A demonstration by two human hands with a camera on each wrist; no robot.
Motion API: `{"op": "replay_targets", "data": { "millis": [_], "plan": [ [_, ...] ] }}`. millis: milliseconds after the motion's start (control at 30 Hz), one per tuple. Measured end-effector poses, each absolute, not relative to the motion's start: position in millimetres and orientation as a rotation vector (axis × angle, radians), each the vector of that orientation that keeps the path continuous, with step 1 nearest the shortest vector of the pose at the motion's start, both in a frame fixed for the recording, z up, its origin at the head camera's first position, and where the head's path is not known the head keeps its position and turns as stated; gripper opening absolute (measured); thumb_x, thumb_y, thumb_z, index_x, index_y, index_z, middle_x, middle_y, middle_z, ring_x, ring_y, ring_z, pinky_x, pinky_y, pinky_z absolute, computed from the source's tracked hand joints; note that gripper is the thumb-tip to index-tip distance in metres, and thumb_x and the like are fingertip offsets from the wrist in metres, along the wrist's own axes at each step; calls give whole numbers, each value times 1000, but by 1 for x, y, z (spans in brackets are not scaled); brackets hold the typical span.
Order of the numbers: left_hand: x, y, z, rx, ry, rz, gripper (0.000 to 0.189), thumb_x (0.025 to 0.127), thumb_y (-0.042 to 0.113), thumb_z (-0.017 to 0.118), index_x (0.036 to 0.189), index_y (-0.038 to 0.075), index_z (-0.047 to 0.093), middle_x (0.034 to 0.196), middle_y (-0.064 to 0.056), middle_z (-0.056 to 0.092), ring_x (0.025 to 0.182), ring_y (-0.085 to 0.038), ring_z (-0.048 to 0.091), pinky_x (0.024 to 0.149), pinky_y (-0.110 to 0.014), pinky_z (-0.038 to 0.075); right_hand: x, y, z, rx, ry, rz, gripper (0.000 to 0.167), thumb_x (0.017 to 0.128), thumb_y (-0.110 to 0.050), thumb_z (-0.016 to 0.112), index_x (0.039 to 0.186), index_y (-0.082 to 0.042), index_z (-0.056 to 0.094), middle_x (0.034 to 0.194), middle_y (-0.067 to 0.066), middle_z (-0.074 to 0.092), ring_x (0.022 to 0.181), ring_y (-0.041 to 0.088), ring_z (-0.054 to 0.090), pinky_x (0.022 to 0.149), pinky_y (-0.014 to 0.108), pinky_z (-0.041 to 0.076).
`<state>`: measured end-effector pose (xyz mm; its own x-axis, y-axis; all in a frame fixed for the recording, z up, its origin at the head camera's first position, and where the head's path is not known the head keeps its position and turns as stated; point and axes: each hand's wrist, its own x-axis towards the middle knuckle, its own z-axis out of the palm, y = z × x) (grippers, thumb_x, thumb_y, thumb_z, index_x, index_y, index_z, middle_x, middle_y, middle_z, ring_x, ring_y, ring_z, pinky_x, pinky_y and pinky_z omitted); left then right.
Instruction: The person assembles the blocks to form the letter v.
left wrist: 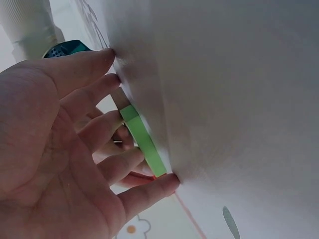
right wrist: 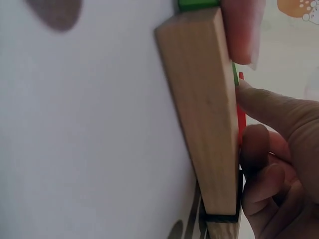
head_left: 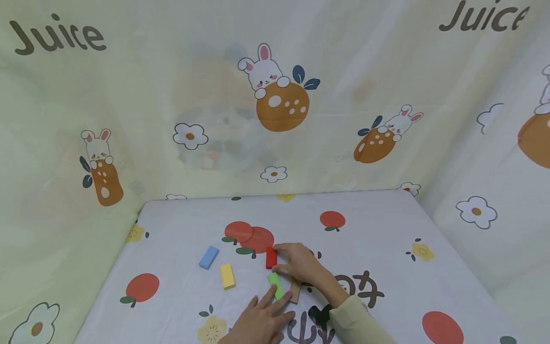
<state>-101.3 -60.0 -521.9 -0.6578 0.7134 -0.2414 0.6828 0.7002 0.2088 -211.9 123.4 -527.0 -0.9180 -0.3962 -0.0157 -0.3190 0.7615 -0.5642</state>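
The right hand [head_left: 301, 263] pinches a small red block [head_left: 270, 258] between thumb and index finger, its other fingers curled in the right wrist view. Just below it a green block [head_left: 274, 279] lies slanted on the cloth. My left hand [head_left: 262, 322] has its fingers spread, with fingertips at the green block and at a plain wooden block [head_left: 295, 290] to its right. From the left wrist, the green block [left wrist: 142, 139] shows along the relaxed fingertips. Close up in the right wrist view, the wooden block [right wrist: 202, 99] partly hides the red and green ones.
Left of the hands lie a yellow block [head_left: 227, 276] and a blue block [head_left: 208, 258]. A white cloth [head_left: 365, 248] printed with fruit, flowers and dark lettering covers the table. Printed curtains [head_left: 215, 95] hang behind the table and along its sides.
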Motion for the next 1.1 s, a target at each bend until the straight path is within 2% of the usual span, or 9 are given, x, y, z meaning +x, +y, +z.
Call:
{"op": "replay_targets", "data": {
  "millis": [667, 733, 800, 867, 933, 967, 1100],
  "plan": [
    [-101, -58, -523, 1074, 2604, 116, 47, 103, 44, 66, 149, 44, 58, 172, 15, 37, 161, -32, 36, 112, -59, 53, -210, 130, -523, -520, 2855, -988, 55, 87, -30, 89, 136, -10, 73, 138, 12, 73, 133, 35, 67, 110, 56, 55],
    [-101, -57, -523, 1075, 2610, 110, 47, 103, 45, 67, 149, 44, 58, 172, 15, 37, 161, -31, 36, 112, -58, 54, -211, 133, -523, -484, 2868, -995, 55, 86, -30, 89, 135, -11, 73, 139, 11, 73, 127, 31, 70, 106, 51, 60],
    [-101, -57, -523, 1074, 2612, 104, 47, 103, 45, 66, 149, 44, 58, 172, 15, 37, 161, -31, 36, 112, -58, 54, -213, 137, -522, -435, 2871, -1017, 55, 85, -30, 90, 135, -12, 73, 138, 10, 73, 106, 26, 74, 91, 43, 64],
    [-101, -57, -523, 1074, 2613, 106, 46, 103, 45, 66, 149, 44, 58, 172, 15, 37, 161, -31, 36, 112, -57, 54, -214, 141, -522, -389, 2870, -1048, 55, 84, -29, 91, 134, -12, 74, 138, 11, 73, 87, 20, 71, 78, 35, 63],
    [-102, -57, -523, 1072, 2609, 104, 46, 103, 46, 66, 148, 44, 58, 172, 15, 37, 161, -31, 36, 113, -57, 54, -215, 146, -521, -372, 2885, -1063, 56, 84, -27, 92, 134, -11, 74, 137, 11, 74, 79, 17, 69, 73, 33, 60],
    [-102, -57, -523, 1068, 2607, 108, 46, 103, 45, 66, 148, 44, 58, 172, 15, 37, 161, -31, 36, 113, -58, 53, -215, 148, -521, -373, 2899, -1063, 56, 83, -27, 92, 133, -11, 74, 136, 12, 74, 79, 18, 70, 74, 34, 61],
    [-102, -56, -523, 1070, 2608, 106, 45, 103, 46, 66, 148, 43, 59, 171, 15, 37, 161, -32, 36, 113, -58, 53, -217, 159, -520, -371, 2968, -1027, 56, 83, -28, 92, 133, -10, 74, 135, 12, 75, 102, 24, 74, 90, 42, 63]
  ]
}}
